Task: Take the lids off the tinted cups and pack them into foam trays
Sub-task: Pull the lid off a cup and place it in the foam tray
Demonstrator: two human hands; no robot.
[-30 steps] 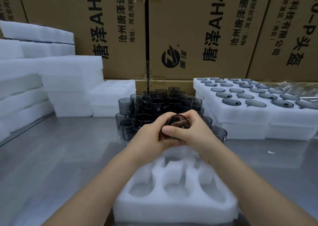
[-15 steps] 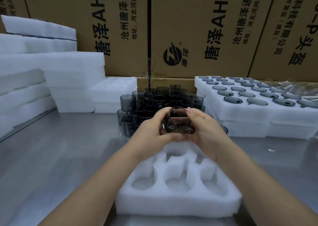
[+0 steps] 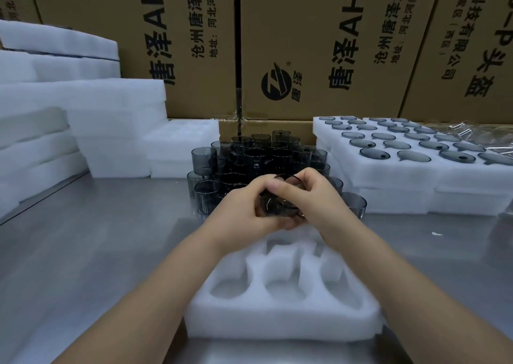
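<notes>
Tinted cup point(image 3: 280, 207) is clasped between your hands, left hand point(image 3: 244, 213) curled round its body, right hand point(image 3: 316, 197) pinching its rim, over the far edge of the foam tray point(image 3: 277, 322), pockets nearer you.

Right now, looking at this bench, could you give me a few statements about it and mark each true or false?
1. The left hand and right hand both grip one tinted cup. True.
2. The near foam tray is full of cups. False: its visible pockets are empty.
3. The right foam tray holds lids. True.
4. The loose cups stand in front of the hands, nearest the person. False: they stand behind the hands, on the table.
</notes>
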